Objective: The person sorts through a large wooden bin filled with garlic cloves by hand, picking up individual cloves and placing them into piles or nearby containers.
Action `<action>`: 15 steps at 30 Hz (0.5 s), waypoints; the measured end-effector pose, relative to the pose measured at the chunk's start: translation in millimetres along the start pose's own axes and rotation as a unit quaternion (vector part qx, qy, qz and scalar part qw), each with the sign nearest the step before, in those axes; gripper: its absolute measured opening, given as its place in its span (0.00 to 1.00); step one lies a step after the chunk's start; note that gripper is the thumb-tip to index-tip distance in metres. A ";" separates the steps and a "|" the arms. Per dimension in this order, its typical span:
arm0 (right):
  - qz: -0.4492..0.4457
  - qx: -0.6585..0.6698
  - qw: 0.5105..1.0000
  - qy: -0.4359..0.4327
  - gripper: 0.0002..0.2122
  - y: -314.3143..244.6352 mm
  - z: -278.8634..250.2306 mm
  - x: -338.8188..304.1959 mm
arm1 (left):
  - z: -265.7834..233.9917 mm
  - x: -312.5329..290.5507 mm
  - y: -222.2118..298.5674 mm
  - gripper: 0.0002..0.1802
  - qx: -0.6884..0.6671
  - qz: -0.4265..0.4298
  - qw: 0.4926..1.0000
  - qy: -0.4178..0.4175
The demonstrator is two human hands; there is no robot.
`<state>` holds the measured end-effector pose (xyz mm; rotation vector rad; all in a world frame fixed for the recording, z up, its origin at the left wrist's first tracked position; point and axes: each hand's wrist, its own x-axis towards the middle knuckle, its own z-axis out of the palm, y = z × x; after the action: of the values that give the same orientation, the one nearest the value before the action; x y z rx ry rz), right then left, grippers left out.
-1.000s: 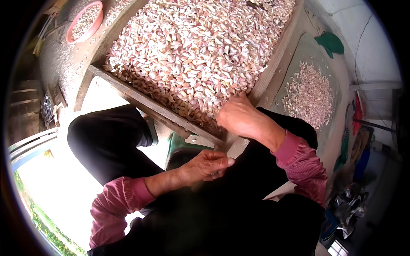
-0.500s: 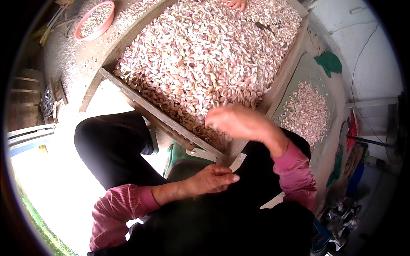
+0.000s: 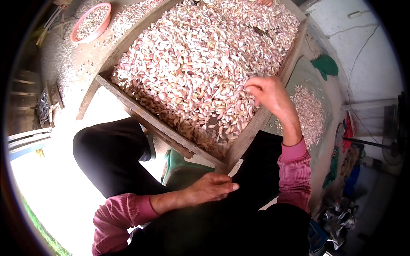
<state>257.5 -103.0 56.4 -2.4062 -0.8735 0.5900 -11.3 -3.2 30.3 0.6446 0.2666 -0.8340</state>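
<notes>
From the head view, here we are over a heap of garlic cloves (image 3: pixel 192 64), spread across the upper middle of the frame inside a wooden tray (image 3: pixel 161 122). The right hand (image 3: pixel 272 91) is above the heap's right side, right of centre, its fingers curled down toward the cloves and the thumb close by. That's a narrow grip, but whether a clove sits in it, I cannot tell. Down to the lower middle: the left hand (image 3: pixel 208 188) rests low over the dark trousers (image 3: pixel 113 147), thumb stretched along folded fingers, a narrow grip too, and again I cannot tell what, if anything, is inside. At the top edge, a sliver of another person's hand (image 3: pixel 265 2) shows at the far end of the tray. Upper left, a pink basin (image 3: pixel 102 28) holds more cloves on the floor. Over on the right, a smaller pile (image 3: pixel 309 113) lies on a green mat (image 3: pixel 304 70), with a green cloth (image 3: pixel 325 65) just beside it, upper right. And below the tray's near corner, lower middle, a green stool (image 3: pixel 187 176) peeks out behind the left hand.
</notes>
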 end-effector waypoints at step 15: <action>-0.152 -0.117 0.979 0.063 0.05 4.9 55.9 6.2 | -9.4 4.3 6.7 0.17 0.056 -0.012 0.998 0.027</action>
<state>233.4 -84.5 8.8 -2.4110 -1.2837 0.2253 -3.2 3.5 23.7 0.7705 0.2784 -0.8588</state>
